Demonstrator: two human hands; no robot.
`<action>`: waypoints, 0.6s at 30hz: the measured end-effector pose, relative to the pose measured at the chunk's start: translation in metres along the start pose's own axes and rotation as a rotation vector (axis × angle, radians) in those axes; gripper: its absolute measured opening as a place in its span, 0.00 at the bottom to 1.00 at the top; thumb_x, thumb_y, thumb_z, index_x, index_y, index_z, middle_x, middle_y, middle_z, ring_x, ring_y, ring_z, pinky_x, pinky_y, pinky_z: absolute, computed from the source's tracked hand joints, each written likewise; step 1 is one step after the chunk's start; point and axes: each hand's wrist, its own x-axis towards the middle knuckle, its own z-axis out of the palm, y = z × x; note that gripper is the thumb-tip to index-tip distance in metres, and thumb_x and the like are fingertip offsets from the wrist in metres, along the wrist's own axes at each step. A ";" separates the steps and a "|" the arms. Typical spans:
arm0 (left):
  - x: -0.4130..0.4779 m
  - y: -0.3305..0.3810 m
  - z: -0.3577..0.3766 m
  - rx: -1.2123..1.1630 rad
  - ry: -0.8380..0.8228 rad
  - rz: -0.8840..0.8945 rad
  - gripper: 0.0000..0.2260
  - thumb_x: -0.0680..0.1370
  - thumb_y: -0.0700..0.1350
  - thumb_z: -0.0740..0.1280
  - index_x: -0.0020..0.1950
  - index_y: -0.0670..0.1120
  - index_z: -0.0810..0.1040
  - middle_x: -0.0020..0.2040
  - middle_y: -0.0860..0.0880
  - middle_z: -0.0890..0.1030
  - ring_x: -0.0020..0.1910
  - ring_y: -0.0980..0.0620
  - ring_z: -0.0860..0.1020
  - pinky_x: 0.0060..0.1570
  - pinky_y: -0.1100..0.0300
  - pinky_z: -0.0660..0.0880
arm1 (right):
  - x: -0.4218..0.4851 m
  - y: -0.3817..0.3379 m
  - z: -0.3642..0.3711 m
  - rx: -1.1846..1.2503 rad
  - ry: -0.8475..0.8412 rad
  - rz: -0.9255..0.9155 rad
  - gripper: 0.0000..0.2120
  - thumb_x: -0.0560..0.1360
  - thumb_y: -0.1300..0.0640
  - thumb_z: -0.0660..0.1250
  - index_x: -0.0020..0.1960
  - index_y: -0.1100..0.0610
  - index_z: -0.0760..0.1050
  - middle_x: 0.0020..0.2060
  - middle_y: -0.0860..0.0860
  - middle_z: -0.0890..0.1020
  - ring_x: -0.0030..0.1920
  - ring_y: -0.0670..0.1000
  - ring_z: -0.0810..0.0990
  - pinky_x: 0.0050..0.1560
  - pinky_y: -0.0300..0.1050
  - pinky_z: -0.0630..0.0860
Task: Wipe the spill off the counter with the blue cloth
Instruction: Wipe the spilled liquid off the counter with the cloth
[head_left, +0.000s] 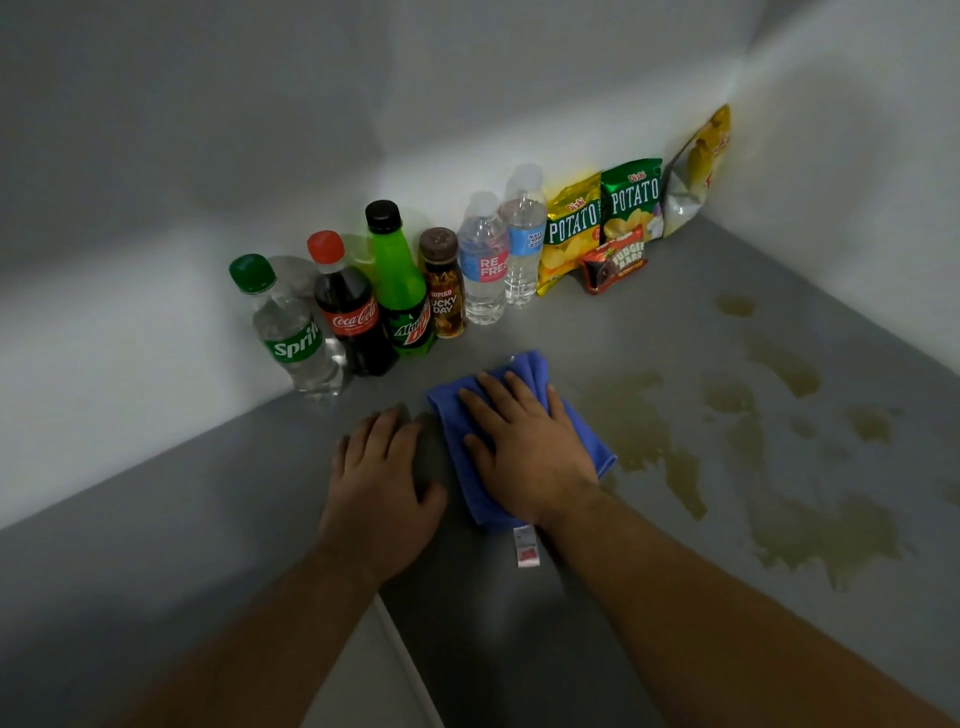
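Observation:
A folded blue cloth (524, 374) lies flat on the grey counter (208, 519), a white tag sticking out at its near edge. My right hand (524, 457) presses down on the cloth, fingers spread flat over it. My left hand (382, 483) rests palm down on the bare counter just left of the cloth, holding nothing. A yellowish-brown spill (644, 421) spreads in patches and streaks from the cloth's right edge across the right side of the counter, with a big patch (826, 535) nearer to me.
Along the back wall stand a Sprite bottle (291, 332), a Coca-Cola bottle (350, 312), a Mountain Dew bottle (402, 291), a coffee drink bottle (441, 286) and two water bottles (485, 265). Chip bags (571, 228) and a snack bar pack (615, 262) fill the corner. Walls close in behind and at right.

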 end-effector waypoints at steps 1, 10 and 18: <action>0.004 -0.002 0.001 -0.002 0.007 0.017 0.32 0.78 0.54 0.67 0.80 0.50 0.64 0.82 0.46 0.61 0.82 0.43 0.57 0.81 0.41 0.53 | -0.008 -0.002 0.002 0.008 0.009 0.016 0.28 0.85 0.38 0.46 0.84 0.43 0.51 0.84 0.44 0.53 0.84 0.52 0.44 0.81 0.61 0.39; 0.008 -0.006 0.006 0.045 0.007 0.063 0.32 0.78 0.59 0.56 0.82 0.49 0.62 0.84 0.47 0.57 0.83 0.44 0.53 0.82 0.41 0.48 | -0.018 0.043 -0.007 -0.060 -0.032 0.003 0.29 0.85 0.37 0.43 0.84 0.42 0.46 0.84 0.44 0.49 0.84 0.51 0.43 0.82 0.59 0.40; 0.009 -0.007 0.008 0.077 0.009 0.069 0.32 0.77 0.58 0.55 0.79 0.46 0.66 0.82 0.44 0.61 0.82 0.40 0.57 0.81 0.38 0.52 | 0.003 0.023 -0.004 -0.072 -0.055 -0.041 0.31 0.84 0.40 0.42 0.85 0.48 0.46 0.84 0.48 0.49 0.84 0.53 0.44 0.82 0.61 0.40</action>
